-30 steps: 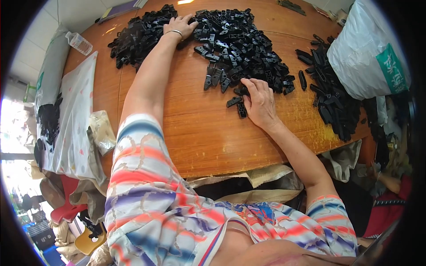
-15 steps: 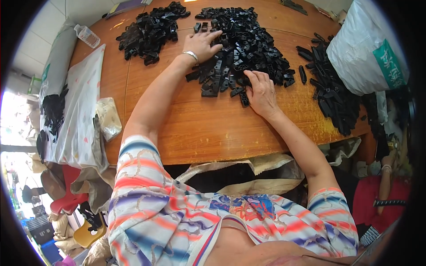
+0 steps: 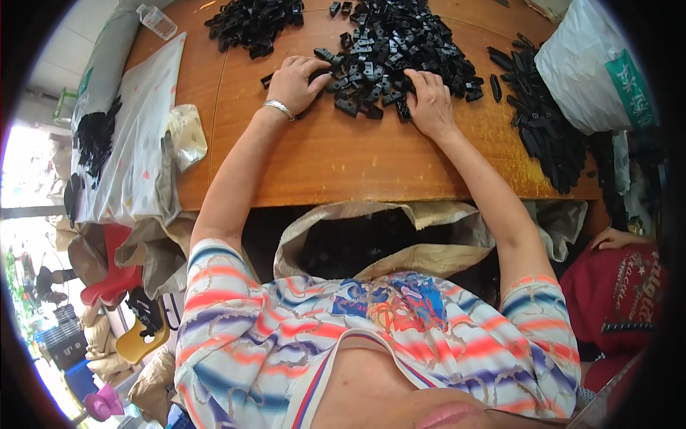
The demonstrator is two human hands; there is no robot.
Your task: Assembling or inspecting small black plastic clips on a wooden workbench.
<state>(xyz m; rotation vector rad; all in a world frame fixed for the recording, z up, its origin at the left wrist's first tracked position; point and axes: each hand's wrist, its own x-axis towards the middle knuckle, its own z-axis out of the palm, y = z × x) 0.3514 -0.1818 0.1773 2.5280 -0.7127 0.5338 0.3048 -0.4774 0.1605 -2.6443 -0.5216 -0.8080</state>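
A heap of small black plastic parts point(image 3: 421, 46) lies on the wooden table in front of me. My left hand point(image 3: 294, 84) rests over a few loose black parts at the heap's left edge. Its thumb stands apart from the bent fingers, and parts show beside and under the palm. At the near right edge of the heap is my right hand point(image 3: 431, 104), its fingers stretched forward against the parts. A small black part point(image 3: 403, 109) lies beside its thumb. What is under either palm is hidden.
A second black heap point(image 3: 257, 25) lies far left, and long black pieces point(image 3: 547, 143) lie at right by a white plastic bag point(image 3: 589, 71). A clear bottle point(image 3: 157, 21) lies far left. Below the near table edge gapes a sack point(image 3: 293, 239). Another person's hand point(image 3: 614, 238) shows at right.
My left hand has slid left off the heap, and some parts now lie around it. My right hand stays by the heap's near edge. The whole view has tilted, so the table sits higher.
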